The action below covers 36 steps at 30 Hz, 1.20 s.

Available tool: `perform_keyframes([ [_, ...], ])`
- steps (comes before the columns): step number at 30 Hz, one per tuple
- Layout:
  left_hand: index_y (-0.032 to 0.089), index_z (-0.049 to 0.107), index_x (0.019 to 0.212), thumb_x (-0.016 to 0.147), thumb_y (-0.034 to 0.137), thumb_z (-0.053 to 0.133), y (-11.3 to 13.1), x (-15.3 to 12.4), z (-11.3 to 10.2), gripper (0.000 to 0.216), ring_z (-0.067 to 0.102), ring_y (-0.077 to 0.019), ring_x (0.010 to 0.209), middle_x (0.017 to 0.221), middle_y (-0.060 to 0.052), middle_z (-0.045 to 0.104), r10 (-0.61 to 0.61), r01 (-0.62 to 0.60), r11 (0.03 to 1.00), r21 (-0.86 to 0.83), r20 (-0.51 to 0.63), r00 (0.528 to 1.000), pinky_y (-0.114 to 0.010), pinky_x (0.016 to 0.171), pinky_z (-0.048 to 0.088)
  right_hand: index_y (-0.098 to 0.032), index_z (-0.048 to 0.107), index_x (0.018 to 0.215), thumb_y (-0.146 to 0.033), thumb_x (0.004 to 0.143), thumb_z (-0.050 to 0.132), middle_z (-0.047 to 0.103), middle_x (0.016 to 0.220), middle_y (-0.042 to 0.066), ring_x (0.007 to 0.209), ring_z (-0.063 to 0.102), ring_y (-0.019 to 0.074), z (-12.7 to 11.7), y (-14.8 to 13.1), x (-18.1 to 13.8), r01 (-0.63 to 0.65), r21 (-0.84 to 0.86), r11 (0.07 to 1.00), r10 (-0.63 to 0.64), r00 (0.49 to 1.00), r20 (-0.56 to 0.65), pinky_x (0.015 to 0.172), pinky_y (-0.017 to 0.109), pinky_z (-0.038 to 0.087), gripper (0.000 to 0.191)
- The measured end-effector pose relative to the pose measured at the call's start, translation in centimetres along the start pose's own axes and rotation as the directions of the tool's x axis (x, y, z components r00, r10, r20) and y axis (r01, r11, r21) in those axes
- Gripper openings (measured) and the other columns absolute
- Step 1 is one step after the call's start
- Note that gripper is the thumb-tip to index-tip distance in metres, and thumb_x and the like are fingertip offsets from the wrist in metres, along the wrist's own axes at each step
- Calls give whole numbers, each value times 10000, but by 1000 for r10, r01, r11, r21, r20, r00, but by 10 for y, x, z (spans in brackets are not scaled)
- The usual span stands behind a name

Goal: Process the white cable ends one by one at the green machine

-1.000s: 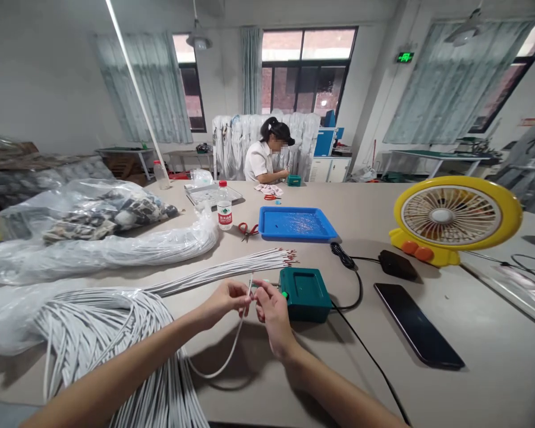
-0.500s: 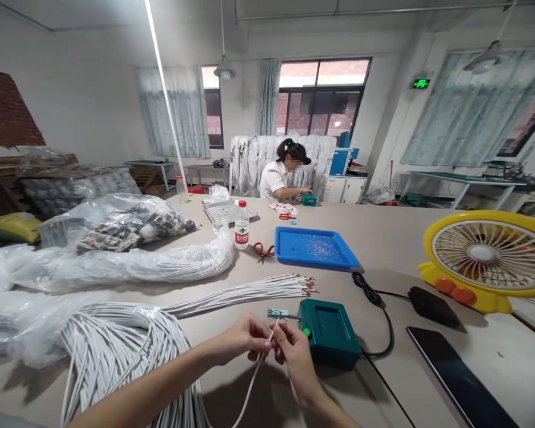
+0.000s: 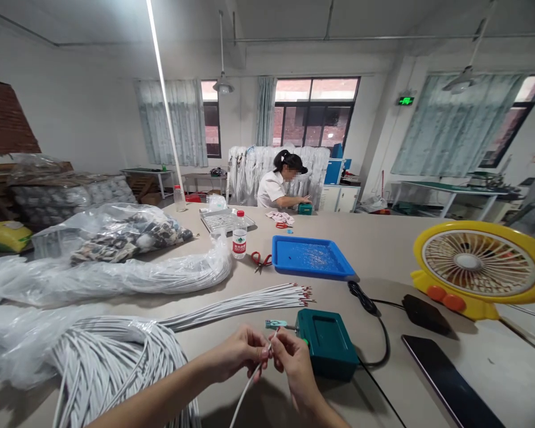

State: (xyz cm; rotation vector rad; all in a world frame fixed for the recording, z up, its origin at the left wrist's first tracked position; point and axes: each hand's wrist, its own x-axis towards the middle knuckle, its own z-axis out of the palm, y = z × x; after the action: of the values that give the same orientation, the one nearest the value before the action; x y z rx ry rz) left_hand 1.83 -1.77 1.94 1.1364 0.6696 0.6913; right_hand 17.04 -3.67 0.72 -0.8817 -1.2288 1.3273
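Between my two hands runs a white cable, its end pointing up and away from me. My left hand is closed in a pinch on the cable a little below its end. Close beside it, my right hand pinches the same cable near the tip, where a bit of reddish-brown shows. Just beyond my fingers sits a green machine with a light-green clip-like head on a shaft at its left. A large bundle of white cables lies left of my hands. More cables with reddish-brown ends lie behind them.
A blue tray holding small scraps, red-handled scissors and a water bottle stand farther back. At right are a yellow fan, a phone and a black cord. Across the table a person works at another green box.
The view has tilted slightly upward, so the scene sits lower. Both hands still pinch the cable, with only small finger shifts near its end.
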Motion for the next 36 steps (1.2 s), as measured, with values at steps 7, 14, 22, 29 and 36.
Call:
perform_keyframes([
  [7, 68, 622, 647, 707, 379, 734, 1, -4, 1, 336, 531, -80, 387, 525, -20, 563, 6, -7, 1000, 4, 104, 995, -171, 361, 220, -133, 575, 680, -484, 746, 692, 463, 521, -34, 438, 340, 42, -4, 4, -1, 1, 42, 999, -1, 1000, -5, 437, 205, 212, 375],
  [14, 70, 642, 713, 699, 388, 739, -4, -3, 0, 334, 524, -85, 380, 518, -15, 559, -1, 9, 999, -47, 170, 985, -177, 371, 271, -133, 569, 690, -483, 745, 689, 437, 510, -47, 426, 341, 41, -7, 4, 2, 58, 15, 998, -58, 998, -17, 430, 204, 205, 374],
  [22, 72, 641, 696, 686, 340, 748, -6, -4, 5, 289, 554, -114, 412, 517, -33, 578, -21, 35, 993, -111, 127, 992, -201, 421, 404, -152, 539, 684, -478, 781, 657, 388, 489, -66, 431, 316, 45, -11, 3, 3, 105, -20, 994, -105, 994, -22, 432, 205, 205, 361],
  [29, 74, 642, 680, 684, 364, 773, -7, -5, 9, 318, 567, -99, 448, 576, -35, 590, 35, -23, 989, -148, 83, 996, -195, 451, 412, -154, 513, 619, -477, 789, 645, 414, 551, -45, 454, 338, 53, -5, 3, -1, 132, -63, 989, -127, 989, 82, 444, 214, 227, 388],
  [36, 77, 644, 692, 656, 384, 793, -3, -5, 1, 343, 561, -113, 477, 537, -25, 576, 29, -19, 996, -90, 110, 994, -215, 476, 394, -154, 556, 592, -444, 820, 612, 460, 612, -12, 560, 414, 96, -5, -2, -3, 265, -212, 941, -259, 964, 52, 536, 236, 320, 373],
])
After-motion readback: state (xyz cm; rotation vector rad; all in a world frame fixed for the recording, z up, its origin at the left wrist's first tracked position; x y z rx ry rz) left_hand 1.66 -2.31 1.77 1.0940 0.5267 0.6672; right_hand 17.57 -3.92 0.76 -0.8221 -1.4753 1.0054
